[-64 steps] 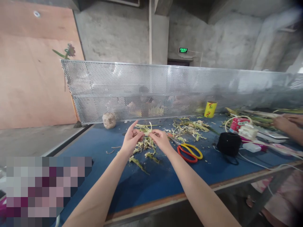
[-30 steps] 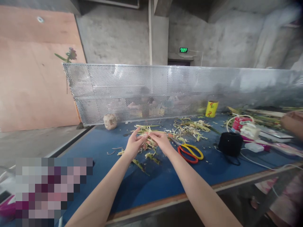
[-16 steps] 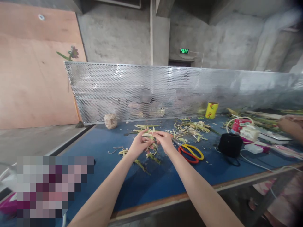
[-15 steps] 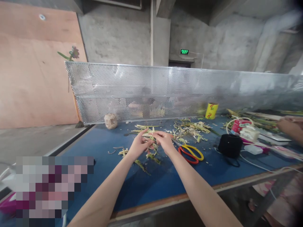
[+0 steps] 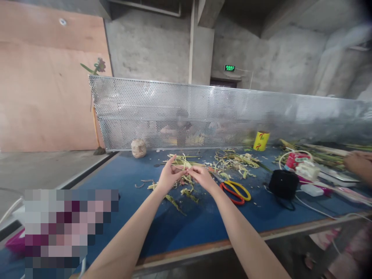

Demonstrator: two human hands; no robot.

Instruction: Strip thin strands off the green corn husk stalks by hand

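My left hand [image 5: 168, 176] and my right hand [image 5: 203, 179] meet over the blue table, fingertips pinched close together. Between them is a pale green, thin plant strip [image 5: 184, 159], part of it curling up above the fingers. The left index finger points upward while its thumb presses toward the right hand. Exactly where each finger grips the strip is hard to see. Wilted plant scraps [image 5: 190, 195] lie just below my hands. To the right of my right hand rest scissors [image 5: 236, 192] with one red and one yellow handle.
Behind lies a heap of plant peelings [image 5: 236, 162], with a yellow roll [image 5: 261, 141] beyond. A perforated metal screen [image 5: 162, 112] backs the blue table [image 5: 186, 232]. At right are a black pouch [image 5: 283, 184], white cables and another person's hand [image 5: 359, 162]. A whitish lump [image 5: 138, 148] stands left.
My hands have shifted slightly, fingertips working along the pale strip, which curls up higher than half a second ago. The whole view has turned a little left. The scissors stay where they lay.
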